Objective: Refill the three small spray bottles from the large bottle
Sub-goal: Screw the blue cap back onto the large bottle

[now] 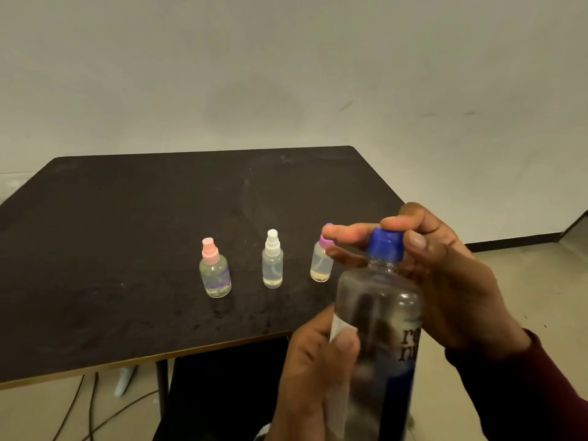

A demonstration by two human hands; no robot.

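A large clear bottle with a blue cap is held upright near me, in front of the table's edge. My left hand grips its body. My right hand has its fingers and thumb curled round the blue cap. Three small spray bottles stand in a row on the black table: one with a pink sprayer, one with a white sprayer, one with a purple sprayer, partly hidden behind my right fingers. Each holds a little liquid at the bottom.
The table's near edge runs diagonally just in front of the held bottle. Cables and a table leg lie on the floor below. A pale wall rises behind the table.
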